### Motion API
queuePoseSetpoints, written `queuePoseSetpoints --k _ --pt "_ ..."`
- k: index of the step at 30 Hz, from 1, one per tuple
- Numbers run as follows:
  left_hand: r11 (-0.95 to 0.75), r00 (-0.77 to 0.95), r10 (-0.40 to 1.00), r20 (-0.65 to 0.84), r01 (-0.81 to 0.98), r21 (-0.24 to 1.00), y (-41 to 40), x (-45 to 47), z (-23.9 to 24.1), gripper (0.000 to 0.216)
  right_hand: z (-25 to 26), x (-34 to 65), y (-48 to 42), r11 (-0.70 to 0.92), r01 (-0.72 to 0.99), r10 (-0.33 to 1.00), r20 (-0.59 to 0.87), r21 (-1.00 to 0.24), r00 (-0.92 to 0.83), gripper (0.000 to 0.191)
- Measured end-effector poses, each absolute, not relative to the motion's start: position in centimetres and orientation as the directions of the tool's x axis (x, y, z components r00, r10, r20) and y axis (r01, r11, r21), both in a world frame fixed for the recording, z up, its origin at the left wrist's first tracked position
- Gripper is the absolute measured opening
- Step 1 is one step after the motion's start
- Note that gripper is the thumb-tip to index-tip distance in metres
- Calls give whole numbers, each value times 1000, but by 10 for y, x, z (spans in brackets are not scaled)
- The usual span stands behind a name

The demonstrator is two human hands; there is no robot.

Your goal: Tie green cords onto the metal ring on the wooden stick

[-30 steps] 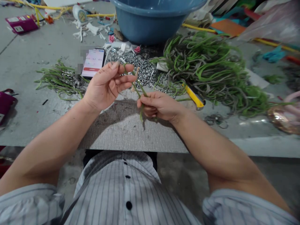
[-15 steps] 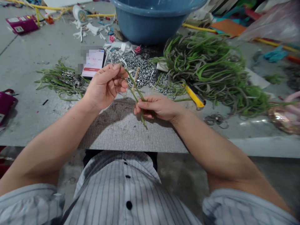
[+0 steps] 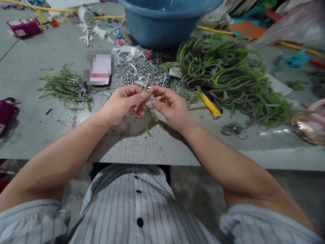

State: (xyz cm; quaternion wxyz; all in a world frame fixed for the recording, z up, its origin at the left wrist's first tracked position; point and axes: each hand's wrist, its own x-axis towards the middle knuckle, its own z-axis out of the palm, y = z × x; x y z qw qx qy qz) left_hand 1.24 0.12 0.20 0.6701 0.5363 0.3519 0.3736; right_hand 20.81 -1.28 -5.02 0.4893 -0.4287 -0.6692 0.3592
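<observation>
Far to the left hand's left lies a small bundle of green cords [image 3: 64, 88], with metal bits among them; just beyond that hand's wrist is a phone [image 3: 101, 76], its screen pixelated.

The left hand [image 3: 122, 105] has thumb and forefinger pinched together, the other fingers curled under; it seems to grip the upper part of a green cord [image 3: 147, 124], which hangs in loose strands below the fingertips, between the hands; a tiny shiny piece glints there, too small to make out. The cord looks light, soft and limp, hardly fragile; it probably bends wherever it is unsupported, so a fingertip pinch close to the working end should suit it best.

Just beyond the fingertips are a thin wooden stick [image 3: 147, 80] and a pile of metal pieces [image 3: 127, 74].

The right hand [image 3: 175, 110] is loosely cupped, thumb apart from the bent forefinger, its tips beside the left's; whether it grips anything I cannot tell; to its right lie a yellow cutter [image 3: 210, 104] and, farther out, a large heap of green and grey cords [image 3: 223, 78].
</observation>
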Motion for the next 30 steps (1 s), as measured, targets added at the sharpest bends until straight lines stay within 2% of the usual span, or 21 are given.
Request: queuePoseSetpoints --k 4,7,10,16,21,25,30 --pt "102 506 861 -52 -72 992 1 14 -4 31 -45 203 -17 407 194 903 361 -893 -231 58" --pt "83 529 848 -41 -55 995 1 14 -7 32 -42 201 -18 355 145 912 308 -924 -272 51" --pt "57 537 843 -39 -16 998 1 15 -9 29 -37 201 -19 298 178 935 249 -938 -252 47" --pt "31 460 887 -29 4 1000 1 17 -8 20 -32 204 -18 297 240 942 242 -924 -233 41" --pt "27 387 921 -40 37 999 0 21 -7 25 -34 202 -18 280 238 947 228 -930 -224 43" --pt "-37 368 930 -17 138 990 -1 21 -7 29 -33 201 -20 319 263 944 281 -911 -172 50" --pt "-105 384 923 7 234 967 -2 20 -7 31 -32 202 -23 394 380 919 370 -837 -138 43"
